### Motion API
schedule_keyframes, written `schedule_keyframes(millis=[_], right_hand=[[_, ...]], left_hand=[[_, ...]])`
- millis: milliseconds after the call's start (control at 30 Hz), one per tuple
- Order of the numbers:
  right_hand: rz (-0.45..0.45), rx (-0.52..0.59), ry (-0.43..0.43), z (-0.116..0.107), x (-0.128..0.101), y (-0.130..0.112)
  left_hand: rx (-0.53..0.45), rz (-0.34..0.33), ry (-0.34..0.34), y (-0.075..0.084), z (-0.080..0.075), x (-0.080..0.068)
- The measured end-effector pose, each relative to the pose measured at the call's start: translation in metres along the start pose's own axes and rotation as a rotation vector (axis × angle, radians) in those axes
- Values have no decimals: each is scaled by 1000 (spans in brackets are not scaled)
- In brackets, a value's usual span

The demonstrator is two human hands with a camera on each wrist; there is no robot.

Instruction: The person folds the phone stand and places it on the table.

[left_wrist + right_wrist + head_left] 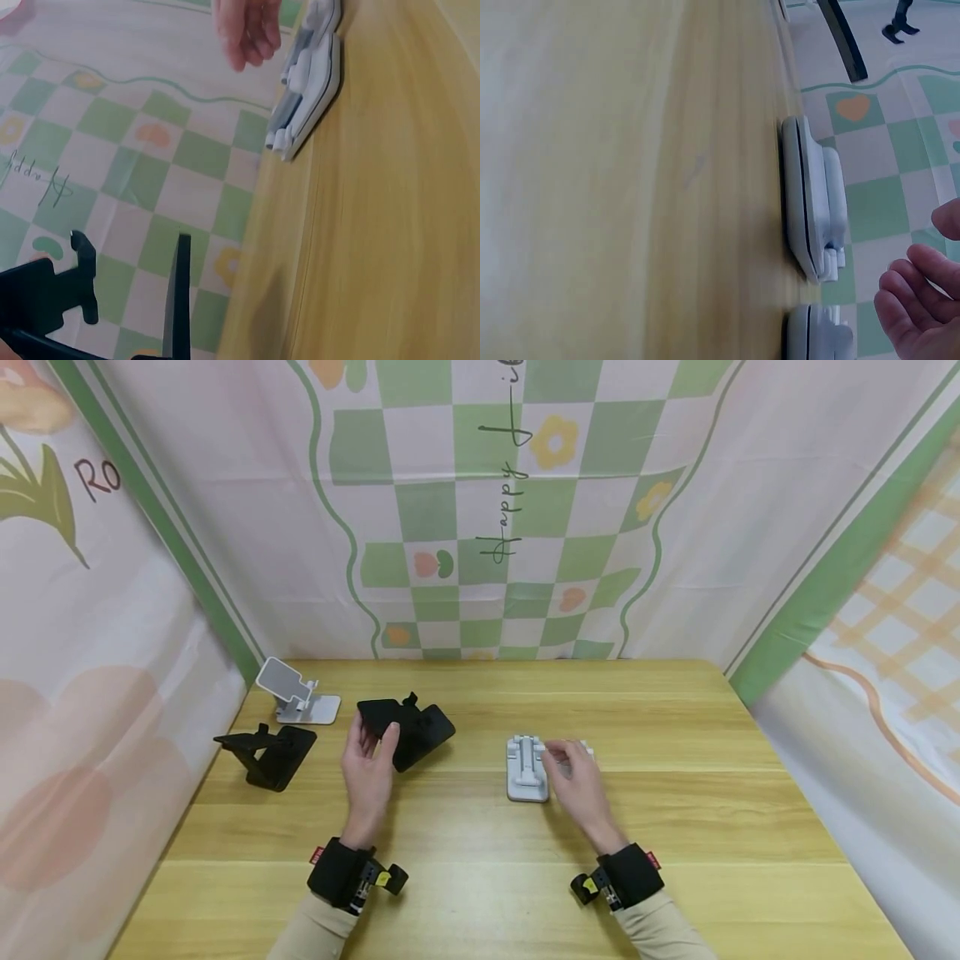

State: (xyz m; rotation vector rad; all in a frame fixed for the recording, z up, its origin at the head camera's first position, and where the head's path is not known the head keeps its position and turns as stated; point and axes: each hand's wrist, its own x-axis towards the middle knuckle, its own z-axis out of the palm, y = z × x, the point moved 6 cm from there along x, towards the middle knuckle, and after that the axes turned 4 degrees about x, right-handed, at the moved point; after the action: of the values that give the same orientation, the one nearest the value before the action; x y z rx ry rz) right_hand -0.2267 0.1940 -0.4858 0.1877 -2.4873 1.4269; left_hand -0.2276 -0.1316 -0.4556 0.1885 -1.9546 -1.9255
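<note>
Fingers [390, 737] of the left hand [367, 772] grip the black stand [408, 728].

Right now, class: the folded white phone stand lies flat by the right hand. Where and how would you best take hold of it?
Probably by its two long edges, coming down from above. The folded white stand lies flat on the table, so there is no gap beneath it, but its narrow sides are exposed. The right hand is already beside it; thumb on one edge, fingers on the other.
</note>
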Motion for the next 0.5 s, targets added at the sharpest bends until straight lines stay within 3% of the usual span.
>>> schedule_keyframes(millis=[133,500], right_hand=[[14,27,-28,5,0,-2],[119,170,-91,17,-1,3]], left_hand=[[-7,3,-67,1,8,-3],[16,103,-243,9,26,-12]])
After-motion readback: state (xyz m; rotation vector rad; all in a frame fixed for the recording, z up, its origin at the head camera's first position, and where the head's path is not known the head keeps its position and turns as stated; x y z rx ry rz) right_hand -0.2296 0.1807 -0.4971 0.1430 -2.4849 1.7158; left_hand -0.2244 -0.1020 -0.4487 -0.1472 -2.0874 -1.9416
